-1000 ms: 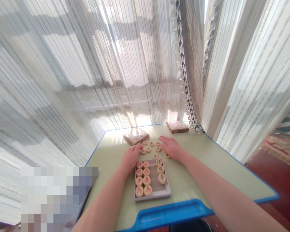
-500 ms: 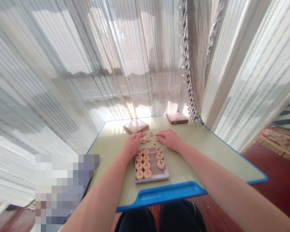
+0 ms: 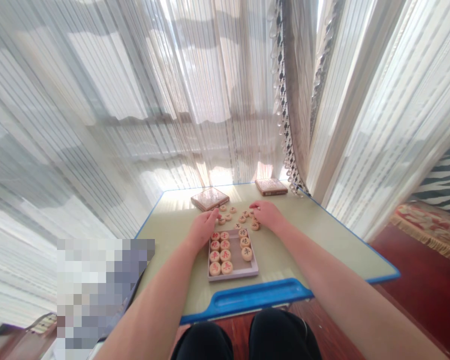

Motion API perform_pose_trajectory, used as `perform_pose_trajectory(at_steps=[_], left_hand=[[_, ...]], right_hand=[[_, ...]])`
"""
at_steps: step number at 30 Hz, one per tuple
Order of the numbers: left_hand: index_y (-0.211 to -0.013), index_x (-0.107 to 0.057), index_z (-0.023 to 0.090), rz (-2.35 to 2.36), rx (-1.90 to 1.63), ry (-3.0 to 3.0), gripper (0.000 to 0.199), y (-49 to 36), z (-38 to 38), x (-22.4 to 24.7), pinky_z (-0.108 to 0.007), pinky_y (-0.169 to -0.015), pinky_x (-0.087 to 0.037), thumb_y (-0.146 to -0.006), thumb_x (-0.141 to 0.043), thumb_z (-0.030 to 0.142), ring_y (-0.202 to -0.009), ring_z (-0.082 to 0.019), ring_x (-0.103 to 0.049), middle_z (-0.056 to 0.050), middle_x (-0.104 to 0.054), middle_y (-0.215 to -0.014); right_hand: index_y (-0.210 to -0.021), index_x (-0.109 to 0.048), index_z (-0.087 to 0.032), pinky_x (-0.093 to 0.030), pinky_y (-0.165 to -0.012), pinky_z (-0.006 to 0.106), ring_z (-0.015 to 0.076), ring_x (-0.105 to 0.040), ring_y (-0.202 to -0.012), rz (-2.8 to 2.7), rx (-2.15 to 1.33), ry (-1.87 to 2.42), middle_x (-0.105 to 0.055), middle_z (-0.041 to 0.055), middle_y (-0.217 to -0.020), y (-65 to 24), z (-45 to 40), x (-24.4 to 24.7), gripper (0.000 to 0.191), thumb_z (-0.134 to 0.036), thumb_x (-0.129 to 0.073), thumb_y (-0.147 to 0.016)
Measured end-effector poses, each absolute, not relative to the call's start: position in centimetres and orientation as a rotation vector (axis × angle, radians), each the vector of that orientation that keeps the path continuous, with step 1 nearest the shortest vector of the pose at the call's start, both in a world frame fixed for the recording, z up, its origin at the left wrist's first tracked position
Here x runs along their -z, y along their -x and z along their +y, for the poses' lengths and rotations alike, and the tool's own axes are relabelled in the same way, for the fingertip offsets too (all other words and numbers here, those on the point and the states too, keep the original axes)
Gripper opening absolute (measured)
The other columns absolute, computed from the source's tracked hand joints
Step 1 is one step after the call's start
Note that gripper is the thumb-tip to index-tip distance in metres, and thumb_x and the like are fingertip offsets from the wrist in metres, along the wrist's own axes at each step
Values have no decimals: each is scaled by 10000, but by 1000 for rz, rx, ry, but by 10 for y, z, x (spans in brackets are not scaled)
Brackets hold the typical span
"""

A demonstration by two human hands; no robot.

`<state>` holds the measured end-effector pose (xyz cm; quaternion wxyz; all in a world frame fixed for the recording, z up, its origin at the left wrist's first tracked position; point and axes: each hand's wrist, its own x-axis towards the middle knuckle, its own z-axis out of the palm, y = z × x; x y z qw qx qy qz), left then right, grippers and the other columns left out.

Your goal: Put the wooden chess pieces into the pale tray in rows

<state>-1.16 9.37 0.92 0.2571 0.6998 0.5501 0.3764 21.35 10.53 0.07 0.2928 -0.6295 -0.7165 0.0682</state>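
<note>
On the tabletop, my left hand (image 3: 203,228) rests just left of several loose xiangqi pieces (image 3: 228,217), its fingertips close to the nearest one; no piece shows in its grasp. My right hand (image 3: 269,215) reaches over the pieces at the right of the group, fingers stretched out and partly covering some. Between my forearms lies a shallow box tray (image 3: 252,270). Its left side holds red-marked pieces (image 3: 225,256) in two columns, and dark-marked pieces (image 3: 245,243) line its right side. A loose piece (image 3: 238,226) lies by the tray's far edge.
Two flat brown boxes stand at the far side: one box (image 3: 210,198) behind the pieces, another box (image 3: 271,186) farther right. The pale green table (image 3: 315,240) has a blue rim and a blue front groove (image 3: 258,294). Curtains (image 3: 195,125) hang behind it.
My right hand has shifted slightly right and back, uncovering several loose pieces near the tray's far right corner. My left hand stays almost where it was. The view has tilted a little.
</note>
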Motion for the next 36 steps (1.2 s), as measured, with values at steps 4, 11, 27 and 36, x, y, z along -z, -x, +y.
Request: perform_pose_trajectory(at_steps=[4, 11, 27, 36], left_hand=[[-750, -673, 169, 1481, -1039, -1862, 543, 12, 96, -6, -323, -753, -422, -781, -320, 580, -760, -212, -587, -55, -676, -779], [-785, -676, 152, 1549, -1028, -1748, 523, 13, 101, -6, -329, -720, -437, -764, -358, 567, -734, -212, -596, -66, -677, -765], [-798, -686, 154, 1510, -971, -1655, 527, 12, 106, -8, -334, -762, -432, -767, -355, 562, -788, -208, -593, -72, -687, -850], [-806, -672, 147, 1488, -981, -1676, 541, 11, 100, -12, -320, -729, -439, -765, -347, 577, -779, -201, -586, -77, -680, -872]], right_hand=[[-867, -679, -181, -429, -782, 312, 215, -599, -877, -1848, -215, 1730, -684, 69, -925, -217, 109, 2, 296, -159, -401, -767], [-890, -666, -194, -437, -728, 271, 178, -609, -818, -1782, -287, 1736, -689, 39, -868, -217, 111, 2, 312, -150, -387, -758], [-921, -698, -252, -389, -884, 322, 198, -512, -945, -2110, -247, 1351, -598, 45, -953, -207, 96, -4, 236, -303, -566, -732], [-829, -712, -255, -389, -868, 337, 199, -493, -896, -2211, -199, 1324, -591, 32, -924, -210, 92, -5, 169, -295, -607, -703]])
